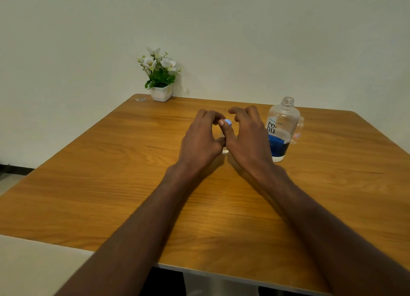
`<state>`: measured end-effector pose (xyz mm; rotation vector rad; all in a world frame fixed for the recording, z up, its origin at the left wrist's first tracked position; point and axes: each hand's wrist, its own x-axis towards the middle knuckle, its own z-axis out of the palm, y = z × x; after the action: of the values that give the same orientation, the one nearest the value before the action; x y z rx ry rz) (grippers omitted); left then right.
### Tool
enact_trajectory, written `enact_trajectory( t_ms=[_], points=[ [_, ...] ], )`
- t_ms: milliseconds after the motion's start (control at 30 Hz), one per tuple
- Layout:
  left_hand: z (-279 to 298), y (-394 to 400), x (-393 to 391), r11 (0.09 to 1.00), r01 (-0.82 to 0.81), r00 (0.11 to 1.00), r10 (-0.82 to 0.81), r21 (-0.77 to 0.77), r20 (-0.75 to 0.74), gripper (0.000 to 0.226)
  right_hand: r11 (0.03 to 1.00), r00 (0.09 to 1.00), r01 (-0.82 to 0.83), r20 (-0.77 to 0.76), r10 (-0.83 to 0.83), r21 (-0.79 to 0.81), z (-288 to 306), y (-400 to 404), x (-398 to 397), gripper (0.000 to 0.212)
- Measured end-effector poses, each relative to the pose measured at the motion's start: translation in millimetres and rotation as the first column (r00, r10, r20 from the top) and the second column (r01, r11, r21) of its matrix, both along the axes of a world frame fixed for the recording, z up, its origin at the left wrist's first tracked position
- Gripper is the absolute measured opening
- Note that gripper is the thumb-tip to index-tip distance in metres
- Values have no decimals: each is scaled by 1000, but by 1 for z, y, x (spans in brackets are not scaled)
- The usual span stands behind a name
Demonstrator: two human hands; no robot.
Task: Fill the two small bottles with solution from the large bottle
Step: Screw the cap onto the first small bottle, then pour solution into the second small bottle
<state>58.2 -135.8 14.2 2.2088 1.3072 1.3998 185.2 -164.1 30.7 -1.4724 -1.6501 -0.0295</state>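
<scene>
Together, the left hand (200, 138) and right hand (246, 135) curl round a small bottle (224, 150) with a blue cap (228, 122), the left pinching its top (whether it turns, I cannot tell). A jolt could tip the uncapped large bottle (280, 129) just right of them, its second small bottle (298, 129) behind.
</scene>
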Motion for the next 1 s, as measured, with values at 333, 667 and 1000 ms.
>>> enact_trajectory(
  t_ms=[333,667,1000],
  points=[
    [11,-13,-1,933,-35,997,10,358,72,15,812,997,57,-69,-20,581,26,-10,6,21],
    [10,-28,8,907,106,994,-100,408,-35,17,812,936,348,-222,-273,469,32,-42,63,59],
    [-4,-44,33,932,236,971,-238,275,-27,32,952,937,306,-175,-302,-2,-4,-44,79,99]
  ],
)
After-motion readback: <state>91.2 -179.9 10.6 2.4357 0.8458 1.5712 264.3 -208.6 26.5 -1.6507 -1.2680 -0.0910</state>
